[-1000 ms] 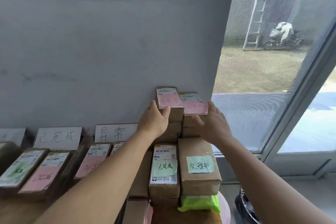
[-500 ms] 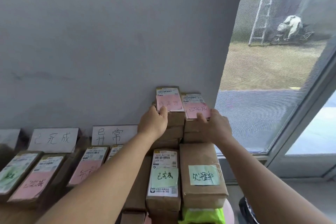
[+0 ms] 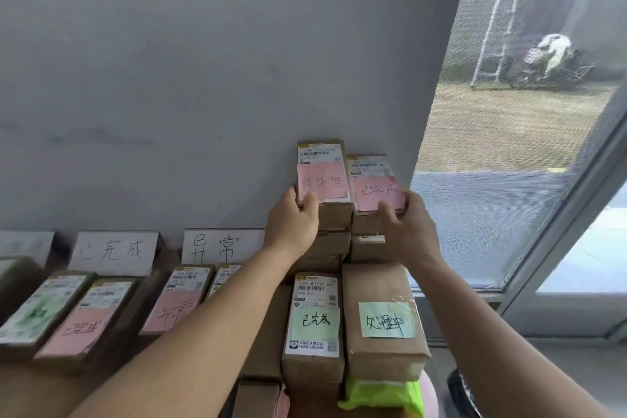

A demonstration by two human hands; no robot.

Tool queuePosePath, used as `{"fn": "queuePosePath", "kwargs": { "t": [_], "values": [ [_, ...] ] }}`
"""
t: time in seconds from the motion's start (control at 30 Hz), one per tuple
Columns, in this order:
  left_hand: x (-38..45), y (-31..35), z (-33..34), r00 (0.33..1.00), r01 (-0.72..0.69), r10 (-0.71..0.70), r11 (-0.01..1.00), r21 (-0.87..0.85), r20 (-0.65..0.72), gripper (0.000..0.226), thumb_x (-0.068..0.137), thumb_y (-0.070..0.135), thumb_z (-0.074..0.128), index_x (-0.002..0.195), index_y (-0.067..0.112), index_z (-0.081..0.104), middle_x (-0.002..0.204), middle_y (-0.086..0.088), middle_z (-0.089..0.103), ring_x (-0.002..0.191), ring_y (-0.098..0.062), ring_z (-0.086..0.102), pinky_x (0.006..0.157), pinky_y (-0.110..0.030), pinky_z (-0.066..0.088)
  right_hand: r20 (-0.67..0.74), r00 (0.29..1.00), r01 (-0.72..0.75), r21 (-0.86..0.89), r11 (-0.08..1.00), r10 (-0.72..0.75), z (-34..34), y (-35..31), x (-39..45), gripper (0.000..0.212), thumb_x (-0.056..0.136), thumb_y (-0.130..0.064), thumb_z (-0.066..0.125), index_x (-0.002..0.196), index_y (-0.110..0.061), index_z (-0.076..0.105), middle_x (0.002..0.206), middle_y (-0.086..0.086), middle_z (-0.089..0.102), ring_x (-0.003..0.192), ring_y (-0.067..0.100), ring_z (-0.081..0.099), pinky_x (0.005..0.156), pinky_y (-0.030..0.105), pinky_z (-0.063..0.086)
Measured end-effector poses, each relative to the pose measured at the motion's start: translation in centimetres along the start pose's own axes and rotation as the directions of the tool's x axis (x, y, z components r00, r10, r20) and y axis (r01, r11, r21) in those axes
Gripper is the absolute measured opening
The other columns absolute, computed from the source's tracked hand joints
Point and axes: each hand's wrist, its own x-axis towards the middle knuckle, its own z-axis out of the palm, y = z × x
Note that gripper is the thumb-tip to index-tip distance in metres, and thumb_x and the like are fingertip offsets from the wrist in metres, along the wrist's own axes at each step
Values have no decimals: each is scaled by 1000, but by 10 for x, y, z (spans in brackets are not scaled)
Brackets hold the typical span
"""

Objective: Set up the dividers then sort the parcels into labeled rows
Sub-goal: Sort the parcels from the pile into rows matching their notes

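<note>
Currently two stacks of kraft parcels stand against the grey wall (image 3: 203,95), centre-right of frame. Left hand (image 3: 293,224) grips the near end of the left stack's top parcel (image 3: 322,176), pink note; right hand (image 3: 407,224) pinches the top parcel of the right stack (image 3: 376,187), pink note reading 已完成. Likely step: lift one off for sorting. Advice: take one at a time, lift straight up, steady the boxes beneath. Lower left, divider cards 已完成 (image 3: 113,253) and 异常 (image 3: 220,246) head rows of parcels on the worktop (image 3: 30,394). No containers. Lower centre: green-noted parcels (image 3: 315,319).
</note>
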Motion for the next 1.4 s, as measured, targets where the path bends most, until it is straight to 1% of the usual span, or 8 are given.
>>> {"fn": "queuePosePath", "kwargs": {
  "t": [0.2,0.37,0.57,0.73,0.9,1.13,1.23,1.4],
  "values": [
    [-12,1,-14,999,-42,41,995,-85,-22,34,100,32,41,128,17,51,128,0,59,105,-13,52,82,-21,47,-66,998,23,156,988,-13,-10,-11,-12,30,92,-17,56,120,-8,52,103,0,57,87,13,50,65,18,29],
    [-29,0,-30,999,-49,46,983,-176,-24,33,99,32,44,129,22,51,125,5,60,113,-12,54,79,-14,45,-64,998,41,241,970,-27,-15,-25,-21,32,86,-12,62,116,-9,52,110,8,59,88,16,56,79,27,46],
    [-55,-5,-60,997,-65,54,969,-237,-55,35,97,31,50,131,25,49,121,9,60,109,-8,56,75,-10,45,37,998,44,312,949,-58,-12,-36,-45,44,86,-12,65,126,-16,48,112,8,58,86,24,67,59,16,50],
    [-81,-20,-90,995,-63,42,965,-255,-88,46,95,38,53,138,30,40,132,8,55,118,-13,53,89,-20,43,50,995,65,285,956,-82,-2,-52,-78,55,68,-42,66,121,-37,50,106,-3,61,92,22,66,86,46,52],
    [-108,-40,-127,990,-72,39,966,-250,-133,51,94,38,55,141,32,35,133,7,54,118,-12,49,91,-24,40,74,986,115,339,934,-149,10,-73,-117,42,86,-14,67,124,-23,51,94,-14,55,79,-3,57,65,12,47],
    [-154,-74,-193,992,-62,26,954,-294,-125,52,93,38,57,141,33,36,127,10,56,114,-8,52,82,-14,46,117,981,103,364,926,-155,44,-100,-185,45,88,-15,65,130,-24,51,109,0,65,85,7,67,62,12,50],
    [-176,-88,-220,992,-41,3,951,-305,-123,52,93,38,57,140,35,36,125,12,54,116,-10,50,98,-34,47,96,985,105,329,938,-144,56,-113,-219,47,86,-17,66,131,-25,52,115,3,62,86,4,64,65,10,48],
    [-206,-112,-255,993,-4,-31,956,-294,-113,55,93,43,56,142,39,32,141,5,47,130,-16,41,108,-42,35,89,990,78,329,941,-114,69,-133,-276,43,88,-12,65,128,-20,52,105,0,61,74,-7,56,53,1,40]
  ]
}}
